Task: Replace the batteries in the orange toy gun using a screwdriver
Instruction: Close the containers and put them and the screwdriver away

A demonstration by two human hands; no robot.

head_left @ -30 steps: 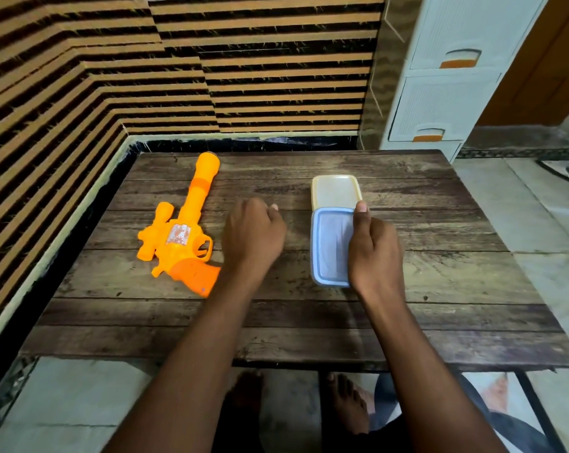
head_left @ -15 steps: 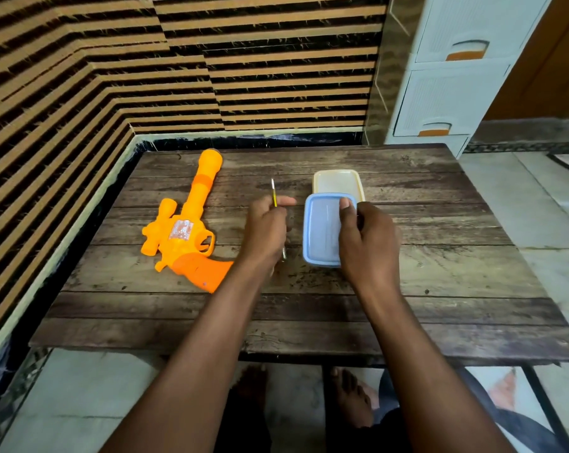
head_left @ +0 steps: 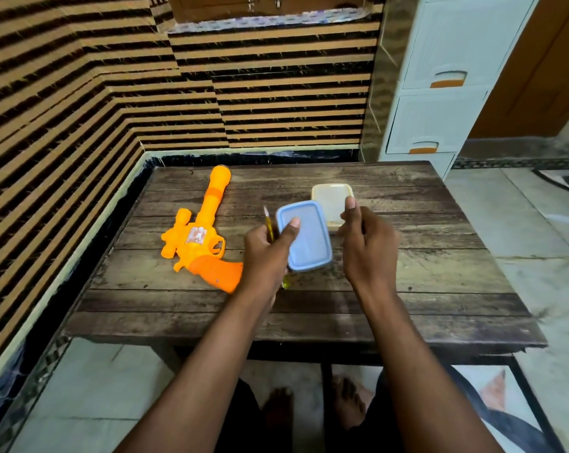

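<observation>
My left hand (head_left: 267, 253) pinches the blue lid (head_left: 304, 237), thumb on top, and grips the screwdriver (head_left: 269, 225) too. My right hand (head_left: 368, 246) hovers mid-frame, fingers loosely curled on nothing, over the cream box (head_left: 332, 199). The orange toy gun (head_left: 201, 237) lies left of centre, its sticker's print too blurred to read. Bare table (head_left: 440, 256) boards run to the right edge.

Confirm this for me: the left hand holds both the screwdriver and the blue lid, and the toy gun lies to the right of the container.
Not quite. In the head view the orange toy gun lies left of the container, not right. The left hand does hold the screwdriver and blue lid.
</observation>
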